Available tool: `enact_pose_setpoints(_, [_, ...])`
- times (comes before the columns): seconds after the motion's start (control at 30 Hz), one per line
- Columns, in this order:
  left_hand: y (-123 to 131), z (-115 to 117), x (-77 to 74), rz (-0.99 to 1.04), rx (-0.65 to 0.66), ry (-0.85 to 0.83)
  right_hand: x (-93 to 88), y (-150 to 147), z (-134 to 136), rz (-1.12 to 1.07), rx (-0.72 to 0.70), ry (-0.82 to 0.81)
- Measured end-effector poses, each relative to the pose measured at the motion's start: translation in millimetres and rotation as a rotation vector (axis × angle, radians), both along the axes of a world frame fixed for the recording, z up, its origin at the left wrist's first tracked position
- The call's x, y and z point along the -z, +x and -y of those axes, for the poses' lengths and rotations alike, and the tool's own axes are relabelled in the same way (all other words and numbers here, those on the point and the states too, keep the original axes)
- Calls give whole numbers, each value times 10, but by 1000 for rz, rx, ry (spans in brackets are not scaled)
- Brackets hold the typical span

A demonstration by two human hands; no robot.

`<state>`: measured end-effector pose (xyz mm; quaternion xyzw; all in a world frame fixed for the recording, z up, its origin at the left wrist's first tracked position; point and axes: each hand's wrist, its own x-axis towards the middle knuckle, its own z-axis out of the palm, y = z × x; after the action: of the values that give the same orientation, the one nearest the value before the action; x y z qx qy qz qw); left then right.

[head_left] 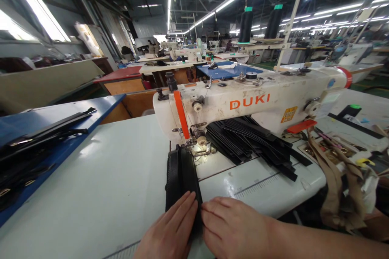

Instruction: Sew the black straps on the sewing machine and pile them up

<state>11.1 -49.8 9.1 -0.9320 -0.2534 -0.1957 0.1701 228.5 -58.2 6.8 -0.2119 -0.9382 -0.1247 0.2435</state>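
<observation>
A long black strip, leather-like, runs from the needle area of the white sewing machine towards me. Beside it, on the left, lies a folded black piece with a stitched edge; whether the two are joined I cannot tell. My left hand rests on the black material with its fingers stretched out flat and its thumb hidden. Against the strip's right edge, my right hand has its fingers pressed together and bent over, its thumb out of sight. The presser foot is lit by a small lamp.
Under the machine arm lies a pile of black strips. At right are tan straps and a tray of metal fittings. Black straps with buckles lie on a blue table at left. Thread cones stand behind.
</observation>
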Motion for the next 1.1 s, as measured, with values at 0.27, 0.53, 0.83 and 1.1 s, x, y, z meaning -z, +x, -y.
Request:
enact_pose_setpoints(0.27, [115, 34, -48, -16, -30, 18, 8, 41, -51, -96, -49, 17])
enact_pose_setpoints(0.53, [120, 15, 0, 6, -9, 32, 36, 43, -10, -133, -13, -36])
enact_pose_setpoints(0.83, [124, 31, -16, -44, -29, 64, 86, 38, -25, -167, -28, -55])
enact_pose_setpoints(1.1, [121, 33, 23, -43, -35, -1, 59, 99, -9, -152, -22, -174])
